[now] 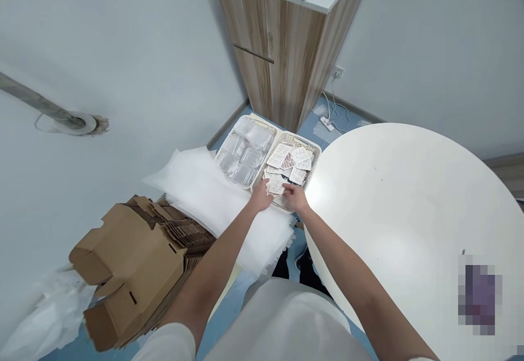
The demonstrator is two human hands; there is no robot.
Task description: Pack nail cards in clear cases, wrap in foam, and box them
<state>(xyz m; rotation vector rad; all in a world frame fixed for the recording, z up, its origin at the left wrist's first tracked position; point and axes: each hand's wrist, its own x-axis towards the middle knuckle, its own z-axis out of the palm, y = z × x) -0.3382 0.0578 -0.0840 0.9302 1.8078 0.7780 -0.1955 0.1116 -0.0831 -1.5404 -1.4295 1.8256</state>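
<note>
Both my hands reach into a cream plastic basket point(314, 151) on the floor, filled with several white printed cards or packets point(295, 160). My left hand point(261, 196) is at the basket's near end with its fingers closed on a white card point(275, 187). My right hand point(295, 197) is just to its right, fingers curled onto the cards beside that one. A second cream basket point(229, 138) to the left holds several clear plastic bags point(244, 151).
White foam sheets point(204, 186) lie on the floor left of the baskets. A stack of flat brown cardboard boxes point(139, 263) sits at lower left. A round white table point(409, 214) fills the right. A wooden cabinet point(282, 55) stands behind, with a power strip point(327, 124) on the floor.
</note>
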